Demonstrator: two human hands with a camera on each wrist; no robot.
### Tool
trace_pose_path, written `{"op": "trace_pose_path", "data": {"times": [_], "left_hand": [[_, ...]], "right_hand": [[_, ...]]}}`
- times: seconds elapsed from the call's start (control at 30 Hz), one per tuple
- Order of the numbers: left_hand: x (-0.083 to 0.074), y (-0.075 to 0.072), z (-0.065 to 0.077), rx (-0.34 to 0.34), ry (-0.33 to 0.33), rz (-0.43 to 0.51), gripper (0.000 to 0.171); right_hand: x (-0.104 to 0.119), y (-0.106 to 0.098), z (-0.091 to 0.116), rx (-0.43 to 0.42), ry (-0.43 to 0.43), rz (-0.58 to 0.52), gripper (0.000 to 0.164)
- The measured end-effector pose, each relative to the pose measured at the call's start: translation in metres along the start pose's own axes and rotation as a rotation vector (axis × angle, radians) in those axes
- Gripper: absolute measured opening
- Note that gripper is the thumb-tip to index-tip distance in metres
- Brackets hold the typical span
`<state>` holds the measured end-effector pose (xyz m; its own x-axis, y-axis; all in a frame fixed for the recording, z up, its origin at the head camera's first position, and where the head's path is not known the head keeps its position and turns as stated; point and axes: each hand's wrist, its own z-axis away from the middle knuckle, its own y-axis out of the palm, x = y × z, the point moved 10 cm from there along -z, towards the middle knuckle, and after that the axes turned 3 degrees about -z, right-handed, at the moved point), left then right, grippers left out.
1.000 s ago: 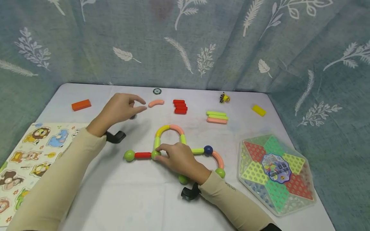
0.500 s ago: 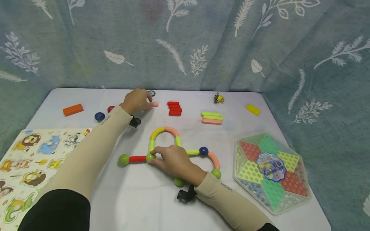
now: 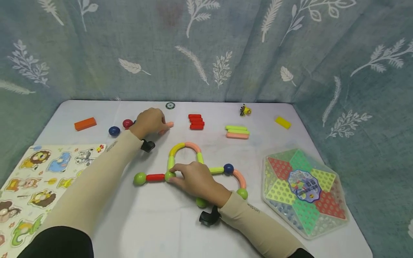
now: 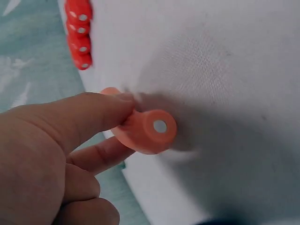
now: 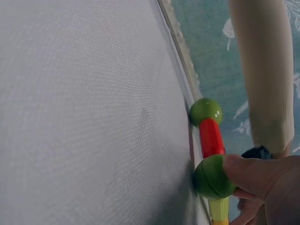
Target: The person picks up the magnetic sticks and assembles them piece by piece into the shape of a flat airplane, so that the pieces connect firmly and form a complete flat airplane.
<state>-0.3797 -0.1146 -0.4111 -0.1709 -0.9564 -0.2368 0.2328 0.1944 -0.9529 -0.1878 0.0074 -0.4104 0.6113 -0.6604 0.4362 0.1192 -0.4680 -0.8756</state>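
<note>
My left hand (image 3: 150, 122) pinches a curved pink magnetic rod (image 4: 143, 136) between thumb and finger, near the back of the table. A pale round magnet shows on the rod's end in the left wrist view. Lower down, my right hand (image 3: 198, 181) holds a green ball (image 5: 212, 179) between thumb and fingers. That ball joins a red rod (image 3: 155, 177) and a light green rod (image 3: 171, 163) in a flat figure of magnetic rods and balls. A yellow curved rod (image 3: 176, 148) and a pink one (image 3: 193, 146) arch over its top. My right hand covers part of the figure.
Red rods (image 3: 196, 122) lie stacked at the back, beside light green rods (image 3: 236, 129). A blue ball (image 3: 114, 131), a red ball (image 3: 127, 123) and an orange block (image 3: 85, 124) sit at left. An animal puzzle board (image 3: 19, 170) and a hexagonal box (image 3: 304, 224) flank the figure.
My left hand reached the curved pink rod, took hold of it and drew it slightly toward me. My right hand stayed on the green ball.
</note>
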Motion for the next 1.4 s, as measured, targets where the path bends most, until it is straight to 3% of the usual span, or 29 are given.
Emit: {"op": "trace_pose_path", "data": {"times": [0.17,0.37,0.47,0.6,0.8,0.97,1.17,1.4], "left_hand": [[0.005,-0.018,0.035,-0.022,0.016,-0.004,0.038],[0.023,-0.025,0.096,0.025,0.004,-0.014,0.044],[0.041,-0.021,0.126,0.029,-0.050,-0.003,0.044],[0.064,-0.008,0.165,-0.013,-0.121,0.035,0.060],[0.073,0.015,0.207,-0.039,-0.168,0.064,0.046],[0.068,0.026,0.226,-0.077,-0.155,0.077,0.046],[0.064,0.029,0.229,-0.157,-0.110,0.097,0.049],[0.074,0.041,0.229,-0.091,-0.155,0.206,0.059]], "right_hand": [[0.001,0.001,-0.001,0.002,-0.006,0.000,0.030],[0.000,0.001,-0.001,0.014,0.017,0.006,0.031],[-0.001,0.002,-0.001,0.018,0.028,0.011,0.032],[-0.001,0.001,-0.001,0.010,0.027,0.017,0.032],[0.002,-0.002,-0.002,-0.005,0.015,0.016,0.032],[0.002,-0.002,-0.001,0.004,0.025,0.000,0.033],[0.003,-0.003,-0.001,-0.016,0.013,0.005,0.032],[0.003,0.000,-0.001,-0.013,0.007,0.011,0.033]]}}
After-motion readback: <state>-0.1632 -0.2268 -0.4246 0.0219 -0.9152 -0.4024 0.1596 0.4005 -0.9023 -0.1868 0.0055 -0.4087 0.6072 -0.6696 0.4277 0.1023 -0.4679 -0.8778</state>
